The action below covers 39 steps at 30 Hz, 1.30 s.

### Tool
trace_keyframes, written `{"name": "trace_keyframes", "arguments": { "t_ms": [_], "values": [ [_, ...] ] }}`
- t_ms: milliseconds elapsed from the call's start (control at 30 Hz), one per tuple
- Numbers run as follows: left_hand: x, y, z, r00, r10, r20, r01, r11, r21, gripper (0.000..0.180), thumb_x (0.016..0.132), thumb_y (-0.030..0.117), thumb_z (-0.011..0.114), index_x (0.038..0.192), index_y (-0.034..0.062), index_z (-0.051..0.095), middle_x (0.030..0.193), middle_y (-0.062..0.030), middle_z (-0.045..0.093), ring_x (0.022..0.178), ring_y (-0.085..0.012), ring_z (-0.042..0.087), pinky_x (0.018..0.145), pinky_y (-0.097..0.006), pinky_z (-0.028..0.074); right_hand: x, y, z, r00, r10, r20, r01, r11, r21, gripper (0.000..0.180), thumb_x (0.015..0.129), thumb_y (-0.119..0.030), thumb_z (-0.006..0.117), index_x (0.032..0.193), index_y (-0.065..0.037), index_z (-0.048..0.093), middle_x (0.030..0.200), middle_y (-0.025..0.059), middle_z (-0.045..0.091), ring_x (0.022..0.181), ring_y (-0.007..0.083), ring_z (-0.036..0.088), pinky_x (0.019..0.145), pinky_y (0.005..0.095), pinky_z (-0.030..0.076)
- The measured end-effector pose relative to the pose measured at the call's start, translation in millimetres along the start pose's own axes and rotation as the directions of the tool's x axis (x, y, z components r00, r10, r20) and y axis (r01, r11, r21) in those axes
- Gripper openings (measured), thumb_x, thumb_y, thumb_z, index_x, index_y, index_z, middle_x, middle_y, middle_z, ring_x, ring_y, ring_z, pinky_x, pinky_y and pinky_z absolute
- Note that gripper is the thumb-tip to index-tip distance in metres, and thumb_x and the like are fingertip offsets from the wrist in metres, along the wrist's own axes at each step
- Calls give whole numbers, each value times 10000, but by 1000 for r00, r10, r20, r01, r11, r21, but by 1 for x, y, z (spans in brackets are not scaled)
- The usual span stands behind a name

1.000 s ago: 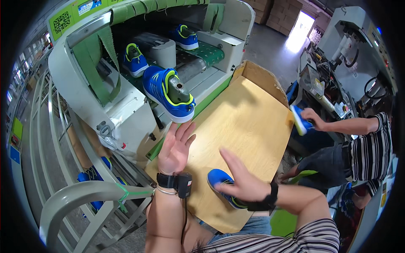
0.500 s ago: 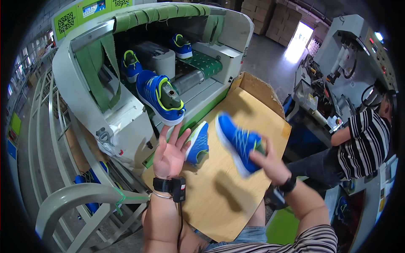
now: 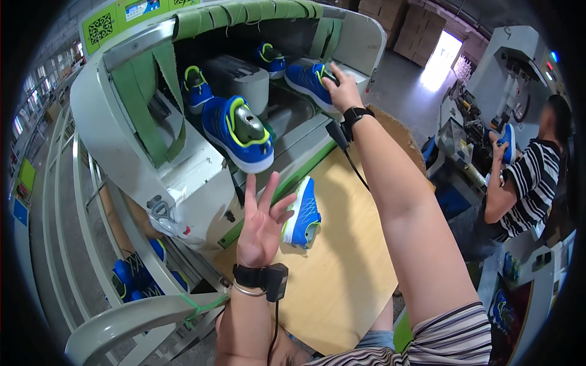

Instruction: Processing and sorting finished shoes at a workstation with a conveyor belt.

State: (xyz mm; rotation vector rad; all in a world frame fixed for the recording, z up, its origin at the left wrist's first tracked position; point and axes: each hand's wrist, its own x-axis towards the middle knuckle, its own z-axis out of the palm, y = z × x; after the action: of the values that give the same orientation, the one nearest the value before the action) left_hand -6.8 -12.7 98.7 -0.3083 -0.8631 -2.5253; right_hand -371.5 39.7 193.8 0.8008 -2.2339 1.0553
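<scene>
My right hand (image 3: 343, 89) reaches far forward and grips the heel end of a blue sneaker (image 3: 307, 81), its toe pointing into the right side of the machine's opening. My left hand (image 3: 261, 227) is open, palm up with fingers spread. Its fingertips are just below a larger-looking blue sneaker (image 3: 238, 135), which sits at the left of the opening with a shoe last inside and its heel toward me. On the wooden board (image 3: 342, 274), beside my left hand, another blue sneaker (image 3: 301, 213) lies on its side.
The white machine (image 3: 131, 122) has green flaps (image 3: 149, 91); two more blue sneakers (image 3: 196, 86) stand deeper inside. Metal rails (image 3: 91, 244) run along the left, with sneakers (image 3: 143, 271) on the rack below. At right, a co-worker (image 3: 534, 183) holds a blue sneaker (image 3: 508, 144) near another machine.
My right hand has carried its sneaker from above the board up and forward to the machine opening. My left hand stays spread below the left sneaker. The co-worker now holds up a sneaker.
</scene>
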Motion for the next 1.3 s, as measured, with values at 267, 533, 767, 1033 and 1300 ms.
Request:
{"name": "trace_keyframes", "arguments": {
  "t_ms": [267,533,767,1033,1300],
  "values": [
    [-11,-4,-14,963,68,-260,-45,995,93,707,947,449,543,1542,134,327,1498,-103,457,1198,-253,569,1020,-380,365,-200,-44,-11,907,-336,256,341,940,25,261,881,-301,680,1072,-123,683,1258,131,573,1177,353,517,1008,496,378],
    [-17,-19,-25,938,-16,-345,35,998,51,523,984,357,541,1436,101,477,1396,-104,509,1109,-245,582,998,-409,409,-322,-22,-60,755,-117,645,10,986,167,326,861,-353,742,1137,-190,684,1571,258,283,1449,522,229,1172,572,251],
    [-14,-30,-23,932,-136,-336,164,985,57,523,986,363,536,1437,105,474,1393,-83,501,1089,-226,558,942,-373,409,-345,15,-136,734,333,592,-437,899,37,882,738,-291,774,1480,-35,371,1422,308,416,1300,458,451,1098,431,403],
    [-25,-38,-24,937,-194,-289,234,966,112,520,996,349,504,1448,96,466,1406,-73,494,1109,-219,545,952,-365,403,-386,-64,-175,857,-15,515,95,987,-129,967,686,-282,853,1519,-177,374,1366,157,489,1245,382,470,1052,463,380],
    [-29,-36,-21,941,-215,-262,246,965,93,512,1001,347,496,1442,88,464,1393,-82,505,1110,-224,541,947,-374,412,-422,-64,-148,781,195,594,-410,877,250,776,867,-197,733,1521,-82,333,1442,208,463,1328,397,438,1132,460,341]
  ]
}}
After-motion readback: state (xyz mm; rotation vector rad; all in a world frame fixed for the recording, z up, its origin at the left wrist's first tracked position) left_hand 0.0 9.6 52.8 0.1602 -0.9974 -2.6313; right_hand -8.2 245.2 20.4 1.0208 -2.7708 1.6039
